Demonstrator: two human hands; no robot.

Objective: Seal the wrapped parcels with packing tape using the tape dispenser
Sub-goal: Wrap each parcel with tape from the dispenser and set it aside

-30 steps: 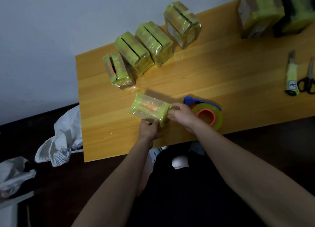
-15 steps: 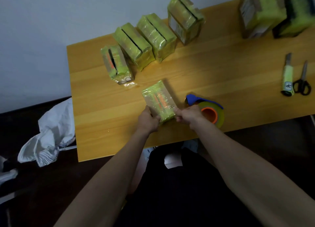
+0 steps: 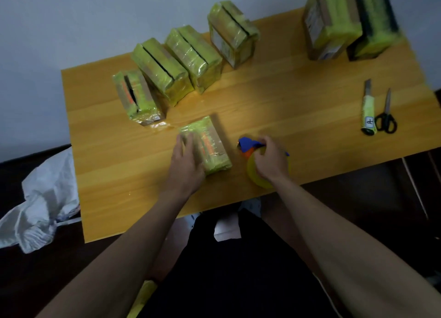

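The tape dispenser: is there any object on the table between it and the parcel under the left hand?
Nothing visible. Only bare table lies between the tape dispenser, gripped by the right hand, and the parcel the left hand rests on.

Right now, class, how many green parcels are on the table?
7. One under the left hand. Four in a row behind it. Two at the far right corner. More may lie out of view.
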